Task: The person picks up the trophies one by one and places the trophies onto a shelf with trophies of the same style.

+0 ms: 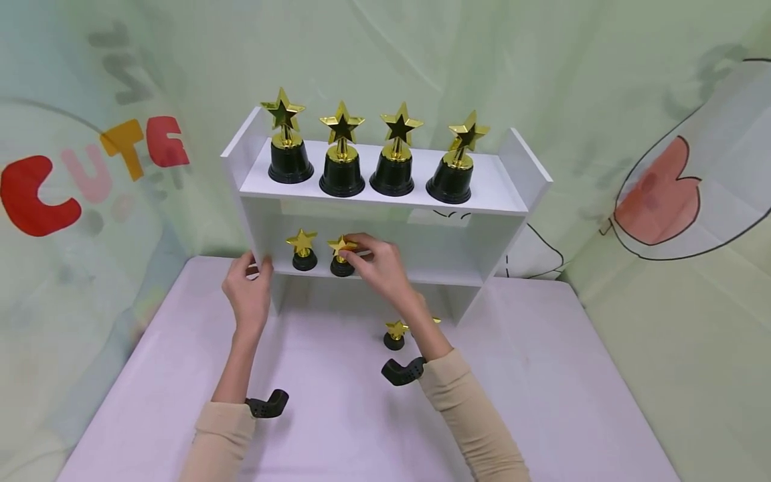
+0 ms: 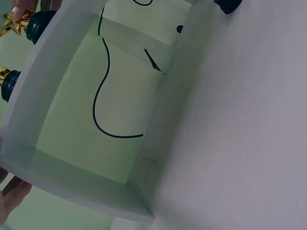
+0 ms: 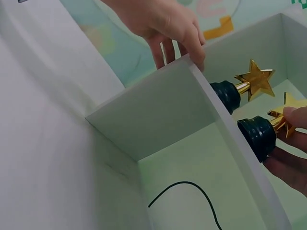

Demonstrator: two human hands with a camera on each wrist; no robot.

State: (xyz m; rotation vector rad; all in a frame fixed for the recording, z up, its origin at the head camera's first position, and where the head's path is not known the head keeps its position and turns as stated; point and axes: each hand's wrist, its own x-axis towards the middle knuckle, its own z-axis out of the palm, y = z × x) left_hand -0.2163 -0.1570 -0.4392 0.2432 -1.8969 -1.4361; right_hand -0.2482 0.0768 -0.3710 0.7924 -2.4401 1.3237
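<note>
My right hand (image 1: pixel 385 268) pinches the gold star of a small trophy (image 3: pixel 257 136), whose black base is at the front of the middle shelf board. Beside it, to the left, stands another small star trophy (image 1: pixel 304 258). With its thumb at the front edge and fingers along the outer face, my left hand (image 1: pixel 248 291) grips the left side panel of the white shelf unit (image 1: pixel 508 244). Four larger star trophies, one at the far left (image 1: pixel 291 159), line the top board. In the left wrist view, only fingertips of the right hand show on the trophy (image 2: pixel 41 25).
On the pink-white tabletop (image 1: pixel 325 402), a small star trophy (image 1: pixel 394 340) stands before the unit; another gold star (image 1: pixel 436 320) is mostly hidden behind my right wrist. Printed fabric (image 1: pixel 385 47) hangs behind and at both sides. Each wrist wears a black device (image 1: pixel 269 404).
</note>
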